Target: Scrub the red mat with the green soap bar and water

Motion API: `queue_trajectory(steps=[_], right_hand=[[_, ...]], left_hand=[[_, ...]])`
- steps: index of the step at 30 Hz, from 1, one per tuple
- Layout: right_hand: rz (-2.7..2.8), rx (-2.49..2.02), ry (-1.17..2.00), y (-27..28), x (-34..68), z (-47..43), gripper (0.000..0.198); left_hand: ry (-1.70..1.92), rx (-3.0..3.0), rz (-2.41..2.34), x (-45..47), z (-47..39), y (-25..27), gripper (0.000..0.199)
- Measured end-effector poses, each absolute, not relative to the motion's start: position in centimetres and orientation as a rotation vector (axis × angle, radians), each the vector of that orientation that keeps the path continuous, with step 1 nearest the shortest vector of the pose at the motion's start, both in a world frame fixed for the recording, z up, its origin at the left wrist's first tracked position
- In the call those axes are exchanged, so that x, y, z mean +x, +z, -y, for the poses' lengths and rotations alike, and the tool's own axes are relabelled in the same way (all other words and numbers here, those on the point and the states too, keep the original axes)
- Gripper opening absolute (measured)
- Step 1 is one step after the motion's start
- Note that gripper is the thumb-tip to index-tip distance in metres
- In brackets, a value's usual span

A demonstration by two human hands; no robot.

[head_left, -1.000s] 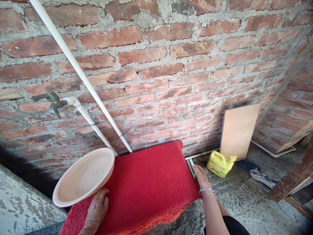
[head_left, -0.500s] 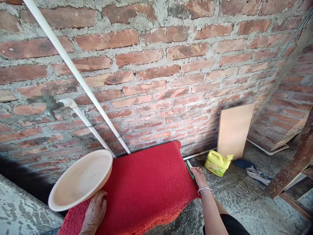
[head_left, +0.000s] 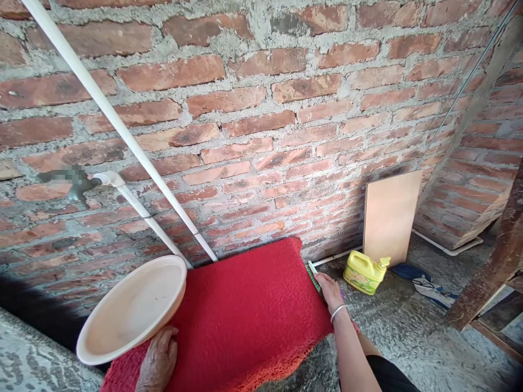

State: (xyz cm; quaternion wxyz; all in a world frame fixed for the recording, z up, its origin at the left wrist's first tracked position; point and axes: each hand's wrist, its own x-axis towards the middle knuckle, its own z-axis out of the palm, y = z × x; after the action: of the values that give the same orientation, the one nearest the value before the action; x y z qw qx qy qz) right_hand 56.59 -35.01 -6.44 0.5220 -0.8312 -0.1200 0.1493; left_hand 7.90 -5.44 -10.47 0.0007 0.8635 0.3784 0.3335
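Note:
A red, shaggy rug (head_left: 245,305) lies draped over a raised surface against the wall, its fringed edge hanging at the front. My right hand (head_left: 329,289) grips a scrub brush (head_left: 314,274) with a whitish back and green bristles, held at the rug's right edge; a bracelet circles the wrist. At the rug's left part my left hand (head_left: 158,356) lies on the pile, fingers laid out and holding nothing. Just beside that hand, a pale pink basin (head_left: 134,305) rests tilted, partly on the rug; its inside shows no contents apart from a small dark speck.
A yellow jug (head_left: 365,272) stands on the wet concrete floor (head_left: 379,326) to the right. Behind it a tan board (head_left: 392,218) leans on the brick wall (head_left: 253,130). Slippers (head_left: 433,291), a wooden frame (head_left: 486,256), white pipes (head_left: 122,133) and a tap (head_left: 79,185) are around.
The brush in my right hand has shifted slightly up and left along the rug's right edge. My left hand stays on the rug, and the view has tilted a little.

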Motion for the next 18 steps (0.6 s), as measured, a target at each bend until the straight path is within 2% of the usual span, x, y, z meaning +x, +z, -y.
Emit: queue_trajectory(steps=[3, 9, 14, 18], right_hand=[[0.285, -1.997, 0.394, -6.1, 56.5, 35.2, 0.037], [0.292, -1.969, 0.416, -5.2, 56.1, 34.2, 0.051], [0.267, -2.039, 0.431, -5.4, 56.4, 34.8, 0.037], [0.222, -2.14, 0.281, -4.8, 55.3, 35.2, 0.051]], left_hand=[[1.082, 2.703, -1.173, 7.9, 5.3, -10.5, 0.018], [1.09, 2.78, -1.124, 7.4, 4.5, -11.4, 0.02], [1.073, 2.827, -1.103, 7.3, 4.4, -11.6, 0.02], [1.069, 2.836, -1.131, 7.5, 4.9, -11.4, 0.021]])
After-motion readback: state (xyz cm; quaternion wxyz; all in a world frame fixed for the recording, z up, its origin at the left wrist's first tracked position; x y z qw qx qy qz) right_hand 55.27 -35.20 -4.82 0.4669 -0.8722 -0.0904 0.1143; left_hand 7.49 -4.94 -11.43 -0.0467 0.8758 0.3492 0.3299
